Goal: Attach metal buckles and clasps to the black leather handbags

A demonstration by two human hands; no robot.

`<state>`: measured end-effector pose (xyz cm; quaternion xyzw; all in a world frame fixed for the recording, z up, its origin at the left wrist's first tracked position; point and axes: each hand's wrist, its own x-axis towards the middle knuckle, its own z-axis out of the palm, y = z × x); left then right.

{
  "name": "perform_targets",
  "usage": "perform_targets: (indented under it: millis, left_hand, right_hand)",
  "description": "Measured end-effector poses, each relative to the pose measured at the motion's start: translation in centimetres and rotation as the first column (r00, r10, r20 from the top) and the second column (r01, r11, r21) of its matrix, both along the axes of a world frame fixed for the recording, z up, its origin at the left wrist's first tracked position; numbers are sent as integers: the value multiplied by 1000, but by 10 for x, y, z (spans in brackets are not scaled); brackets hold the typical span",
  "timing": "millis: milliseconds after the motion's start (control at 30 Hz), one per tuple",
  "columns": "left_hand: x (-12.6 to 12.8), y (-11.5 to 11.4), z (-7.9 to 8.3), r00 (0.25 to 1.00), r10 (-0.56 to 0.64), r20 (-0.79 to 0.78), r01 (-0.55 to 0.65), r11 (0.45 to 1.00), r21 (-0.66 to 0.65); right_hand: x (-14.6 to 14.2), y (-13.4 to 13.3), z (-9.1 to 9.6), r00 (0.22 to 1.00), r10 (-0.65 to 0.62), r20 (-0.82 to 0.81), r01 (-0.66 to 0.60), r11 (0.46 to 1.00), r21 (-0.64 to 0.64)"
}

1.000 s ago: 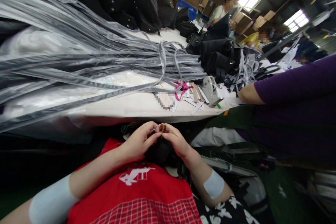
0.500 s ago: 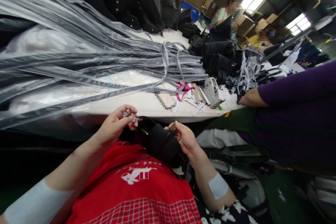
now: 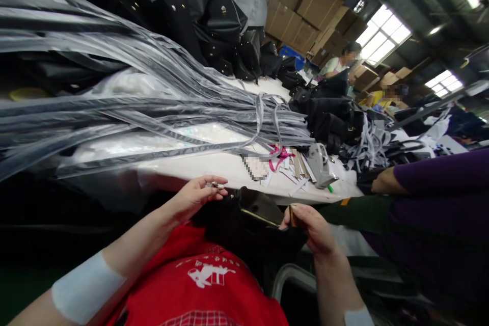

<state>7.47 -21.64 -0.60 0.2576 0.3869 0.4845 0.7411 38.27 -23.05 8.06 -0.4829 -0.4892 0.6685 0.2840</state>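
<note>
A black bag [image 3: 263, 202] lies across my lap at the table edge, with a gold-coloured line, perhaps a zipper, along its opening. My right hand [image 3: 315, 226] is closed on the bag's right end, where a small gold-brown piece [image 3: 293, 216] shows between thumb and fingers. Just off the bag's left end, my left hand [image 3: 198, 196] pinches several small shiny pieces [image 3: 217, 185], too small to name. Much of the bag's lower body is lost in dark shadow.
Long plastic-wrapped straps [image 3: 171, 117] cover the left of the white table [image 3: 171, 169]. A grey tape dispenser [image 3: 320, 165], paper strips [image 3: 300, 186] and a pink ribbon [image 3: 278, 157] lie ahead. Black bags [image 3: 221, 25] are piled behind. A purple-sleeved co-worker [image 3: 443, 178] is close on my right.
My right hand has moved right, and the bag now lies turned and spread wider, with its gold line showing. The left hand still pinches the small pieces. The camera view has tilted up.
</note>
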Motion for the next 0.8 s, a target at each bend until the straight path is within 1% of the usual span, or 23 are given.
perform_targets:
  millis: [133,233,367,500,633,800]
  left_hand:
    - [3,-1,-1,1000,-17,-9,17,1000,-26]
    - [3,-1,-3,1000,-9,-9,8,999,-37]
    - [4,0,-4,1000,27,-4,-28,998,-59]
    - [8,0,-4,997,79,22,-77,994,-82]
    - [14,1,-3,992,108,68,-101,990,-96]
    - [16,3,-4,985,154,76,-146,984,-105]
  right_hand:
    - [-19,-9,-9,988,153,13,-152,988,-37]
    - [-24,-14,-17,980,197,14,-196,979,-58]
    - [-20,-17,-23,984,175,21,-173,983,-62]
    - [-18,-18,-24,987,158,21,-157,986,-59]
    - [-20,-20,-25,990,139,-9,-139,987,-74]
    - [-20,-20,-29,990,132,-51,-135,988,-69]
